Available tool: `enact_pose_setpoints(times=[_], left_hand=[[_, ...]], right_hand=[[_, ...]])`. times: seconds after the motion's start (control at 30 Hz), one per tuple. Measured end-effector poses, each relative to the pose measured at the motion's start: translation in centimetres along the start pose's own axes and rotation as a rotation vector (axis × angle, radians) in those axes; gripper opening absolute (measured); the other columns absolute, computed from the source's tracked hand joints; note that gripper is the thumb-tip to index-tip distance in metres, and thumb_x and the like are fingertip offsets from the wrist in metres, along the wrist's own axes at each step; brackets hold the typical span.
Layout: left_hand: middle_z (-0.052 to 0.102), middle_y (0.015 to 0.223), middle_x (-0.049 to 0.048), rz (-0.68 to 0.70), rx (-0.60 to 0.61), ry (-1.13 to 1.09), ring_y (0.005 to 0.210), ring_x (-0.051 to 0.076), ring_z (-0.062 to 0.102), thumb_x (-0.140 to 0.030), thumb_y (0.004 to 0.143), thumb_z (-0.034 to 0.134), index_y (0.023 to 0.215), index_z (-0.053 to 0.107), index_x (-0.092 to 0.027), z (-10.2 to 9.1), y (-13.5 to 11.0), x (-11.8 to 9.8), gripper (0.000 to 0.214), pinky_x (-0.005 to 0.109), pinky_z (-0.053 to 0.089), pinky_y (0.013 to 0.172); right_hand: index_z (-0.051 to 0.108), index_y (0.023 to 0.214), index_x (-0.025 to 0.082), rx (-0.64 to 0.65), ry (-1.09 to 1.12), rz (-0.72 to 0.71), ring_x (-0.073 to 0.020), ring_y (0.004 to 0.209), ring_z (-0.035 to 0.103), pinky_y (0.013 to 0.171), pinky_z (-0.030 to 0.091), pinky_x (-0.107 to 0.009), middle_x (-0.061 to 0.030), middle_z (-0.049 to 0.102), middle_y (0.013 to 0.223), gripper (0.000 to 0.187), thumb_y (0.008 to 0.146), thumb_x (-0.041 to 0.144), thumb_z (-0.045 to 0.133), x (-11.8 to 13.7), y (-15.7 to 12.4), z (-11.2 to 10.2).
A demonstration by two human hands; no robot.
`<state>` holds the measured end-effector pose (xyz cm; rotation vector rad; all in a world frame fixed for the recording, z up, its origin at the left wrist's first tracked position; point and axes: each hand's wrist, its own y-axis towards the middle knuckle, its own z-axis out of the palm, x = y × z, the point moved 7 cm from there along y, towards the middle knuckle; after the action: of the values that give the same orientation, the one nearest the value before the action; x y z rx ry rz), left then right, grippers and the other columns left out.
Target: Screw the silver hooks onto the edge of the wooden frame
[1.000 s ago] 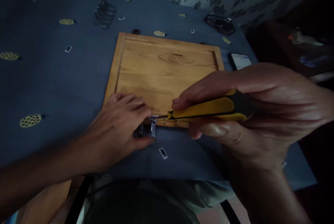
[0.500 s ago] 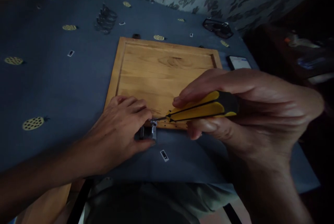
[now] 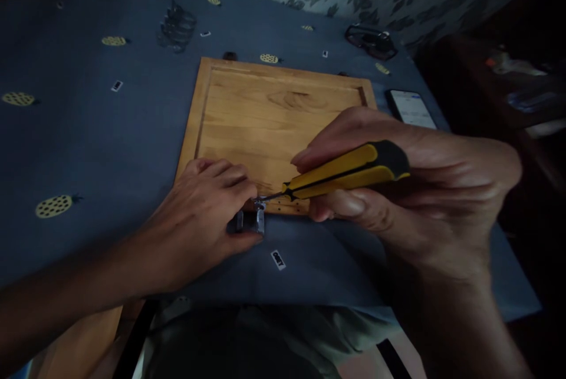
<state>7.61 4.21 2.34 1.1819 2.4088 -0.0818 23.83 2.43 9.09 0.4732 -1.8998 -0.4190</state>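
Observation:
A wooden panel [image 3: 269, 114] with a raised border lies flat on a blue cloth. My right hand [image 3: 411, 190] is closed round a yellow and black screwdriver [image 3: 349, 170], whose tip meets a small metal hinge [image 3: 253, 220] at the panel's near edge. My left hand [image 3: 201, 220] pinches that hinge with its fingers curled, pressing it against the wood. A row of small holes shows in the edge beside the tip.
The blue cloth [image 3: 88, 131] has yellow pineapple prints and small white labels. A phone [image 3: 411, 109] with a lit screen lies right of the panel. Dark metal parts [image 3: 177, 25] and a dark object [image 3: 371, 40] sit at the far side. A patterned curtain hangs behind.
The screwdriver handle has tilted up at its rear and turned in my right hand. My left hand and the hinge have stayed in place.

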Motion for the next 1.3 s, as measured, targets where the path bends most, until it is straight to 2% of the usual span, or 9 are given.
enact_pose_setpoints(times=[0.2, 0.33, 0.47, 0.57, 0.73, 0.87, 1.07, 1.3], left_hand=[[0.073, 0.107, 0.0030, -0.001, 0.002, 0.024, 0.107, 0.028, 0.066, -0.036, 0.091, 0.078, 0.097, 0.071, -0.023, -0.20, 0.03, -0.22, 0.016, 0.043, 0.049, 0.096], [0.071, 0.103, 0.0018, 0.010, 0.012, 0.026, 0.104, 0.026, 0.065, -0.032, 0.092, 0.076, 0.099, 0.072, -0.022, -0.23, 0.05, -0.29, 0.013, 0.042, 0.047, 0.096], [0.075, 0.112, 0.0033, 0.007, 0.043, -0.014, 0.109, 0.028, 0.068, -0.032, 0.091, 0.079, 0.102, 0.072, -0.021, -0.12, 0.17, -0.09, 0.017, 0.046, 0.049, 0.099], [0.077, 0.114, 0.0037, -0.008, 0.078, -0.033, 0.110, 0.030, 0.069, -0.034, 0.088, 0.082, 0.106, 0.073, -0.022, 0.05, 0.23, 0.11, 0.023, 0.049, 0.049, 0.098], [0.077, 0.119, 0.0031, -0.024, 0.104, -0.029, 0.111, 0.028, 0.068, -0.033, 0.092, 0.078, 0.105, 0.073, -0.024, -0.02, 0.26, 0.10, 0.017, 0.048, 0.048, 0.099], [0.076, 0.117, 0.0022, -0.033, 0.108, -0.037, 0.112, 0.028, 0.067, -0.037, 0.094, 0.073, 0.103, 0.073, -0.025, 0.01, 0.25, 0.09, 0.015, 0.046, 0.047, 0.101], [0.075, 0.115, 0.0024, -0.011, 0.051, -0.029, 0.111, 0.031, 0.067, -0.037, 0.092, 0.075, 0.105, 0.074, -0.025, -0.03, 0.18, 0.00, 0.018, 0.046, 0.046, 0.098], [0.075, 0.105, 0.0025, 0.024, 0.027, -0.012, 0.104, 0.027, 0.068, -0.032, 0.090, 0.079, 0.097, 0.069, -0.023, -0.31, 0.17, -0.33, 0.015, 0.045, 0.048, 0.097]], right_hand=[[0.082, 0.095, 0.027, -0.049, 0.010, -0.006, -0.0183, 0.076, 0.067, 0.064, 0.062, -0.035, 0.0004, 0.075, 0.086, 0.013, 0.087, 0.032, 0.090, 0.21, -0.22, -0.12], [0.081, 0.094, 0.027, -0.070, -0.010, 0.000, -0.0177, 0.077, 0.067, 0.065, 0.061, -0.034, 0.0008, 0.074, 0.088, 0.013, 0.087, 0.032, 0.091, 0.26, -0.32, -0.08], [0.079, 0.096, 0.030, -0.155, 0.067, -0.027, -0.0197, 0.082, 0.072, 0.068, 0.061, -0.035, 0.0006, 0.076, 0.093, 0.006, 0.093, 0.032, 0.084, 0.29, -0.38, -0.40], [0.079, 0.100, 0.032, -0.231, 0.126, -0.028, -0.0207, 0.081, 0.071, 0.062, 0.058, -0.035, -0.0001, 0.075, 0.093, 0.003, 0.098, 0.034, 0.079, 0.09, -0.59, -0.72], [0.078, 0.095, 0.030, -0.157, 0.077, 0.004, -0.0194, 0.071, 0.068, 0.060, 0.057, -0.034, -0.0001, 0.071, 0.087, 0.004, 0.095, 0.030, 0.082, -0.49, -0.88, -0.18], [0.074, 0.086, 0.028, -0.219, -0.029, -0.091, -0.0190, 0.070, 0.067, 0.058, 0.058, -0.033, -0.0004, 0.070, 0.083, 0.016, 0.091, 0.037, 0.086, 0.27, -0.87, -0.66], [0.074, 0.087, 0.028, -0.154, -0.063, 0.039, -0.0201, 0.077, 0.070, 0.062, 0.063, -0.036, -0.0013, 0.072, 0.089, 0.015, 0.094, 0.037, 0.083, -0.03, -0.74, -0.56], [0.075, 0.089, 0.027, -0.088, -0.082, 0.019, -0.0218, 0.081, 0.075, 0.066, 0.065, -0.036, -0.0001, 0.076, 0.091, 0.017, 0.090, 0.039, 0.088, 0.29, -0.64, -0.09]])
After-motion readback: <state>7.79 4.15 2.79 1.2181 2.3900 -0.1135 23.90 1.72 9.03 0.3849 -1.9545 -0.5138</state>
